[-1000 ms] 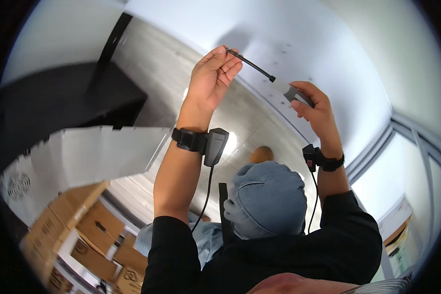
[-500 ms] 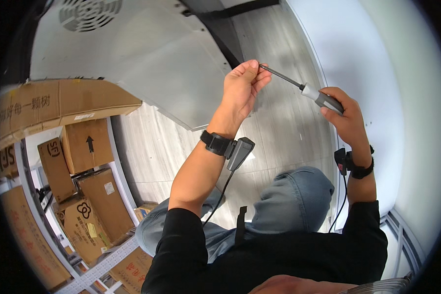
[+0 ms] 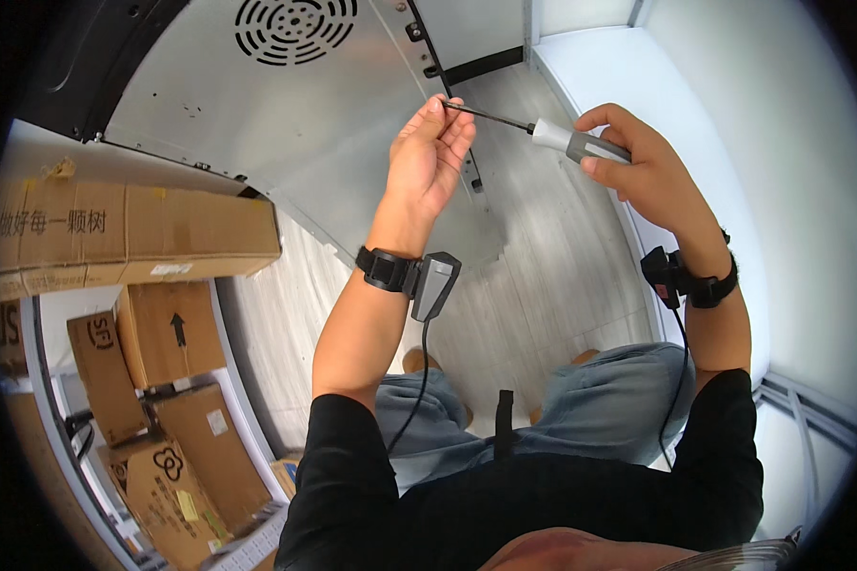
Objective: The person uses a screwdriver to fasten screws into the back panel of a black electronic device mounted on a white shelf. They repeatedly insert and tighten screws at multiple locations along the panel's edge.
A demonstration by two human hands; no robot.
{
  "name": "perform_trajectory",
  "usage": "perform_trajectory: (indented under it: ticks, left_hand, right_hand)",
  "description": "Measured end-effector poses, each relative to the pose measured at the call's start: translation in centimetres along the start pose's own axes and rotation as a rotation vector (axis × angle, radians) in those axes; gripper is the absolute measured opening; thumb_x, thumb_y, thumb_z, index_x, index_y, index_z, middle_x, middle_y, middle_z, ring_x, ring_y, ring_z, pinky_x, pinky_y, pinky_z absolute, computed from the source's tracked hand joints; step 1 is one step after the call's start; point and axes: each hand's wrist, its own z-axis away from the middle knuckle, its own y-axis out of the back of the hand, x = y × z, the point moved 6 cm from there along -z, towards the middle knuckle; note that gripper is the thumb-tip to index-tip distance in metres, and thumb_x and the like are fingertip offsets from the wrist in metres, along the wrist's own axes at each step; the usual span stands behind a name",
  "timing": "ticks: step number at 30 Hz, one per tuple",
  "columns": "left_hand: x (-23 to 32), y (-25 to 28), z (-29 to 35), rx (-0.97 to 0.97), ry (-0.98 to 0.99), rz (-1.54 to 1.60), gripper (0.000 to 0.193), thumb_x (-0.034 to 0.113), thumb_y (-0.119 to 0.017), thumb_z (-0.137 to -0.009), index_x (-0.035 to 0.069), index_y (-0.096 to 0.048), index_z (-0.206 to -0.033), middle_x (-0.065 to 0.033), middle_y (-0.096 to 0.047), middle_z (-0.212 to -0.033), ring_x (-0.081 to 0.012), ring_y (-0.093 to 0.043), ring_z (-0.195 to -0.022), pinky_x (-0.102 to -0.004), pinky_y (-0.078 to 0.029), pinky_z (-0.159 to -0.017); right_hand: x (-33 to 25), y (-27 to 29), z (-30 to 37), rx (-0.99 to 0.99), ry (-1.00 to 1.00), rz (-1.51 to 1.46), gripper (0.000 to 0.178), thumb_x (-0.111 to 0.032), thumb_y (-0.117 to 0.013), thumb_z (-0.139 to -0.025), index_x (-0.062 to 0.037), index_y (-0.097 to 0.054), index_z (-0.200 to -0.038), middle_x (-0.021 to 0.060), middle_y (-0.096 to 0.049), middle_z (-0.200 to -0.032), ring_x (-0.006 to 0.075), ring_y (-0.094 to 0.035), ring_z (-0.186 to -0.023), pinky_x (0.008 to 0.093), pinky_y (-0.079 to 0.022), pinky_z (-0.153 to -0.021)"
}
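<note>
A screwdriver with a white and grey handle and a dark shaft lies nearly level between my hands. Wrapped round its handle is my right hand. My left hand pinches at the shaft's tip with thumb and fingers; whether a small part such as a screw sits there I cannot make out. Just beyond my left hand stands a large grey metal panel with round vent slots and a dark edge strip with small fixings. Both wrists wear black straps with small cabled devices.
Cardboard boxes fill a metal rack at the left, with a long carton above. At the right runs a white ledge beside a pale wall. Light wood-look floor shows between my legs and the panel.
My view has shifted, so the panel shows further right and its edge fixings appear. Both hands have moved left and slightly up in the picture, with the screwdriver turned closer to level.
</note>
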Motion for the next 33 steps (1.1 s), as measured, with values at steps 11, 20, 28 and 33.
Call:
perform_trajectory:
  ticks: [11, 20, 28, 33]
  left_hand:
    - [2.3, -2.0, -1.4, 0.01, -0.05, -0.262, 0.02, 0.018, -0.055, -0.092, -0.001, -0.059, -0.091, -0.009, -0.065, -0.083, -0.0115, -0.059, -0.065, -0.0234, -0.054, -0.059]
    - [3.1, -1.1, -1.9, 0.023, -0.103, -0.45, 0.018, 0.015, -0.057, -0.09, 0.001, -0.061, -0.099, -0.0088, -0.067, -0.087, -0.0101, -0.059, -0.067, -0.023, -0.051, -0.058]
    - [2.9, -1.3, -2.5, -0.011, -0.122, -0.499, 0.017, 0.016, -0.058, -0.089, 0.003, -0.062, -0.1, -0.0073, -0.068, -0.087, -0.0087, -0.057, -0.065, -0.0209, -0.047, -0.057]
    - [2.9, -1.3, -2.4, 0.0, -0.139, -0.487, 0.015, 0.016, -0.058, -0.089, 0.004, -0.062, -0.098, -0.0069, -0.067, -0.086, -0.0077, -0.056, -0.064, -0.0204, -0.046, -0.057]
  right_hand:
    - [-1.6, -6.7, 4.4, 0.276, -0.11, -0.224, 0.036, -0.013, -0.059, -0.081, -0.0047, -0.046, -0.113, 0.0097, -0.058, -0.082, 0.0182, -0.055, -0.068, 0.031, -0.043, -0.064]
    - [-2.8, -11.8, 3.2, 0.412, 0.053, -0.178, 0.036, -0.014, -0.062, -0.08, -0.0028, -0.041, -0.107, 0.0144, -0.06, -0.078, 0.0274, -0.059, -0.065, 0.036, -0.044, -0.06]
    - [-2.7, -11.8, 2.8, 0.426, 0.083, -0.176, 0.036, -0.015, -0.063, -0.079, -0.0033, -0.041, -0.104, 0.0133, -0.058, -0.074, 0.027, -0.058, -0.063, 0.0367, -0.043, -0.059]
    - [-2.9, -12.0, 2.7, 0.415, 0.048, -0.183, 0.036, -0.017, -0.063, -0.078, -0.0041, -0.042, -0.104, 0.0133, -0.059, -0.074, 0.0288, -0.059, -0.064, 0.0376, -0.044, -0.059]
